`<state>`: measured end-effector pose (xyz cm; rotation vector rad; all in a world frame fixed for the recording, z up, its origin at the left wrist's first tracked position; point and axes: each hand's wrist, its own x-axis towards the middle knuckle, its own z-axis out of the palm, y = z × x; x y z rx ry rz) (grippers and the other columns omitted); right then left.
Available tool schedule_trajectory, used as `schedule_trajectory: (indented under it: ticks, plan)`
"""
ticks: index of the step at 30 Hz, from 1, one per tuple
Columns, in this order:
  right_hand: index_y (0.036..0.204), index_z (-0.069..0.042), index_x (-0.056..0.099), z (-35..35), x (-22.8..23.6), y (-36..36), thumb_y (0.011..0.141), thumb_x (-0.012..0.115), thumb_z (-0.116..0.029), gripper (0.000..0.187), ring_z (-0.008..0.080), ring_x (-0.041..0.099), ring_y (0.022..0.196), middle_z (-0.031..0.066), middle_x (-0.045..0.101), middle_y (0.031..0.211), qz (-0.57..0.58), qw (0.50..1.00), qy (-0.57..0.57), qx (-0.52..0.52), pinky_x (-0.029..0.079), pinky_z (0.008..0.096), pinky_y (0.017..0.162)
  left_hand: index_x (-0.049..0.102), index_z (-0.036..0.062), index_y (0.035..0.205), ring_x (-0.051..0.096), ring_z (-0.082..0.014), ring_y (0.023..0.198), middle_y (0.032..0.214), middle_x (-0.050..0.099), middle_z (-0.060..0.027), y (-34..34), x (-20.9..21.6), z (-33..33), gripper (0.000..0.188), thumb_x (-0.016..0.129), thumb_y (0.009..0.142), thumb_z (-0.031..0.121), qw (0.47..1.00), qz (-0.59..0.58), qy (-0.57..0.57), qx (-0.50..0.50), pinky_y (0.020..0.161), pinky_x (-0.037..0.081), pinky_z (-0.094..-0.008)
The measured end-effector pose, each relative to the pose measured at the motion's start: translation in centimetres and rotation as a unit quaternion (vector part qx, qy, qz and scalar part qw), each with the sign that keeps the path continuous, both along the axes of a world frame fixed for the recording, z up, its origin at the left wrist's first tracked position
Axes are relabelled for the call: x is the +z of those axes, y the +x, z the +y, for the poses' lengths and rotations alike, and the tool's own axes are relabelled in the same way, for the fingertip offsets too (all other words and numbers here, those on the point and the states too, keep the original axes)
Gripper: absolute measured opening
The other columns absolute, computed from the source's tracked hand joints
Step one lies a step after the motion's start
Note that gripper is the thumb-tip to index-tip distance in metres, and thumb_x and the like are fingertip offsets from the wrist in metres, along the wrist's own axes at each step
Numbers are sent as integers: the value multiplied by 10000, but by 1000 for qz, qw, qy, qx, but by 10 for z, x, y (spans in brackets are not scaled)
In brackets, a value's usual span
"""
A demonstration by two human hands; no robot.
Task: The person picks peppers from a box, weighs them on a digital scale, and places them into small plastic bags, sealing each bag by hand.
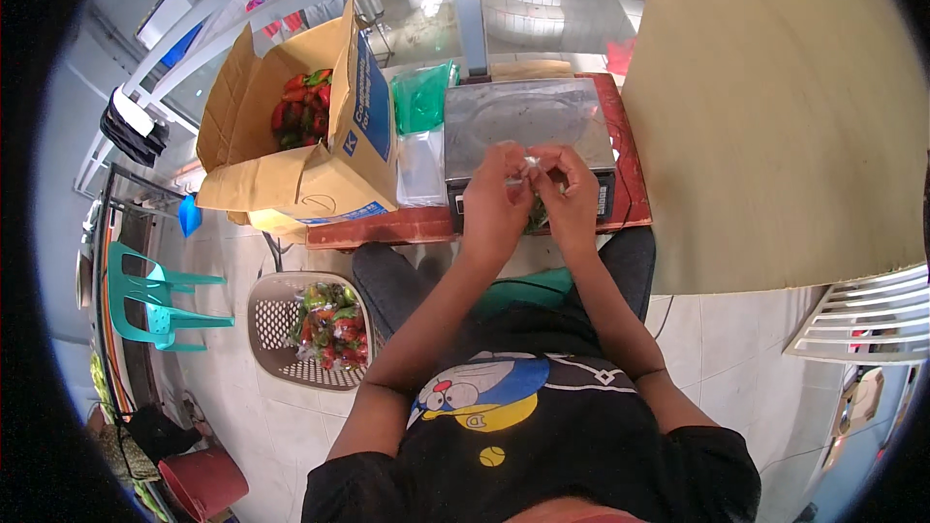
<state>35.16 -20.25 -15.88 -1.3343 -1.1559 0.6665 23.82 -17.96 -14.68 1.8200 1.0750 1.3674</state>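
Observation:
Over the near part of a weighing scale [523, 118] with a steel top, my left hand [496, 203] and my right hand [573, 196] meet. The fingers of both are closed in a pinch on the gathered neck of a clear plastic bag [531, 165]. Below them, something green [538, 217] shows between my wrists, mostly hidden by my hands; it looks like the bag's contents. Left of the scale stands an open cardboard box [315, 184] with red and green peppers [304, 105] inside.
A red bench [387, 230] carries the scale, the box, green plastic bags [423, 97] and clear bags [420, 167]. On the floor, a beige basket [260, 329] holds bagged peppers [334, 329]. A teal chair [140, 295] stands farther left. A tall tan board [765, 116] rises at the right.

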Motion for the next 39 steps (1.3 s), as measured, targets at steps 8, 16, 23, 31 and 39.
schedule_trajectory:
  ticks: [8,16,23,31,39]
  plan:
    - [1062,-47,589,7,4,8,875,583,-13,190,68,562,798,-7,597,819,192,979,22,66,442,236,773,568,40,1079,572,-62,763,868,597,-3,-13,2,21,246,678,859,27,969,-111,-185,-117,668,469,-217]
    - [1104,-65,560,-7,-6,28,826,604,37,299,94,559,869,9,579,977,121,970,-25,208,441,248,793,538,22,884,523,-82,707,775,563,-19,-24,-4,24,132,660,833,13,967,74,-158,-186,639,431,-235]
    - [1048,-19,531,1,-4,2,811,605,43,256,146,566,822,67,569,905,-85,995,25,49,465,279,755,522,14,918,554,-160,688,764,557,-95,-11,-5,10,118,612,846,-12,992,105,19,-61,645,455,-291]
    - [1052,-10,511,1,1,-11,820,564,33,242,292,574,922,162,565,973,-55,995,63,-54,456,376,831,579,8,985,576,-178,734,841,567,-86,0,-13,19,157,577,844,-63,998,58,-19,-16,681,468,-304]
    - [982,-11,544,10,-5,3,806,575,77,200,155,569,788,80,576,845,-67,989,98,-91,465,278,737,596,8,951,502,-153,809,918,520,-62,0,-10,21,79,611,884,46,980,-79,-85,-162,728,422,-272]
